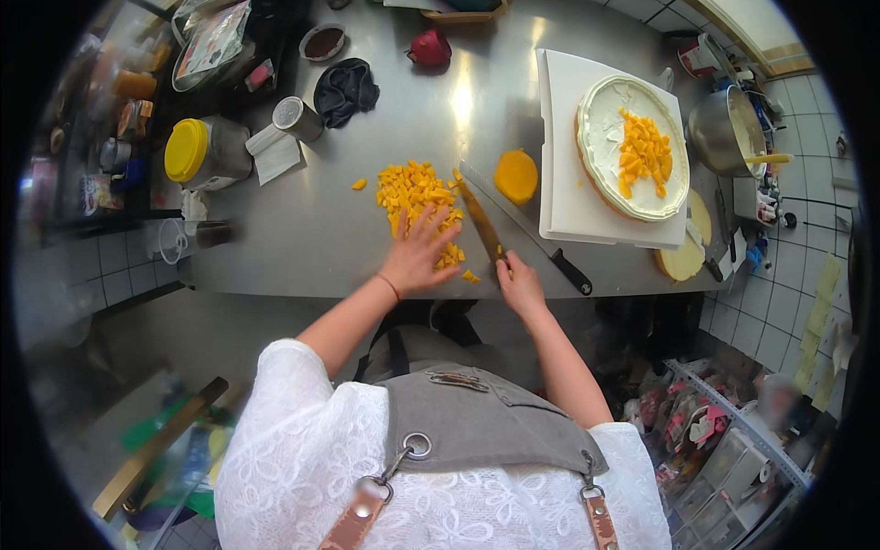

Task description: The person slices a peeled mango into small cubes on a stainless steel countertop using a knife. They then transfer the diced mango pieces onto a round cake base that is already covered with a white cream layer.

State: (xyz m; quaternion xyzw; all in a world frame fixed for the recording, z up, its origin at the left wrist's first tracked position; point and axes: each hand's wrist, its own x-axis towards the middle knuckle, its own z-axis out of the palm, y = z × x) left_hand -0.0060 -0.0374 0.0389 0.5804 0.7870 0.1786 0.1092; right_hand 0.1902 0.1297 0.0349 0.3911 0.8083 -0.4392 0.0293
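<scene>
My left hand [416, 256] is spread palm-down over the near part of a pile of diced mango [412, 185] on the steel worktable [316, 240]. Its fingers are apart, and whether it presses on the pieces is hard to see. In my right hand [520, 287] is the handle of a kitchen knife [479, 212], its juice-smeared blade pointing away from me beside the pile. A long serrated knife [526, 227] with a black handle lies to the right. Just past it sits a peeled mango piece [515, 177]. Cream covers a round cake layer [598, 155], topped with mango cubes [645, 155].
Under the cake is a white board [560, 137]. Further right are a steel mixing bowl [715, 134] and cut cake pieces [680, 262]. A yellow-lidded jar [223, 152], a metal canister [299, 120] and a dark cloth [346, 93] stand left; a red fruit [430, 49] lies behind.
</scene>
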